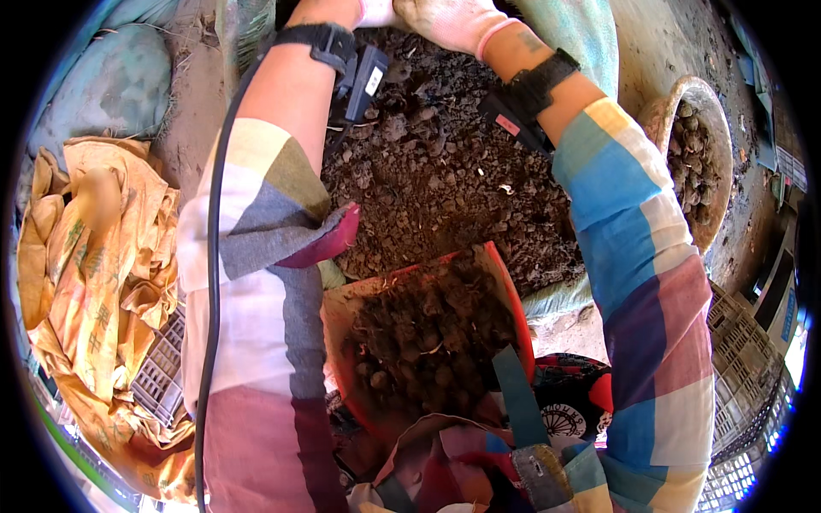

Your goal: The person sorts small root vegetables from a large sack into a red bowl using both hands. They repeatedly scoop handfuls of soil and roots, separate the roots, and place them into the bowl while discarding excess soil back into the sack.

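Note:
At the top edge of the view, my left hand and my right hand come together, both in pale pinkish work gloves. Their fingers are largely cut off by the frame, so whatever they hold cannot be seen. Beneath them spreads a heap of dark, crumbly soil with lumps and pale bits in it. Close to my body stands a red plastic container, its inside dirty. Soil-covered, roundish tubers or corms fill much of it.
A worn tub of similar round lumps stands at right. Plastic crates lie below it, another crate at left. An orange woven sack and a stuffed teal sack lie left. A black cable runs along my left arm.

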Tool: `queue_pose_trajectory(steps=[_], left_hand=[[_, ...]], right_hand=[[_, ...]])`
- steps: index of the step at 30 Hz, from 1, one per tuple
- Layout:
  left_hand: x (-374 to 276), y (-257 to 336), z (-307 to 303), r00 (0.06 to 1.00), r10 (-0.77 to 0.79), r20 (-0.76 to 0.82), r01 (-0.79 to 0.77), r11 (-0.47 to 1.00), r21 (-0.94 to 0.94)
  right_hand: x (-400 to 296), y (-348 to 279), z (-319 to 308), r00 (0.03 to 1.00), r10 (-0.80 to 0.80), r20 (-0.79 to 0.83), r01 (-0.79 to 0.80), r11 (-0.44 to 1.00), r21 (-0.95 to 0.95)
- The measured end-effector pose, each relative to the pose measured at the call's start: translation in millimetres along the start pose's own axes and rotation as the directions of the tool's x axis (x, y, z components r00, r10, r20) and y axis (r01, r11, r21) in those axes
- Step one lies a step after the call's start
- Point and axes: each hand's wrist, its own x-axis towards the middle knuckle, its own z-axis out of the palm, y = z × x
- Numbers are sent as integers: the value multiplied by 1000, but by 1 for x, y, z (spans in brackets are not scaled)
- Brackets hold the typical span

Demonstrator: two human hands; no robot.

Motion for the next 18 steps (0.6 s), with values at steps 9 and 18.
queue_pose_trajectory(steps=[9,18], left_hand=[[-76,64,15,898,-391,202,421,897,-136],[-163,131,64,942,-276,188,305,941,-148]], right_hand=[[-63,-21,13,981,75,177,-100,985,140],[-192,-40,44,928,92,362,-170,967,189]])
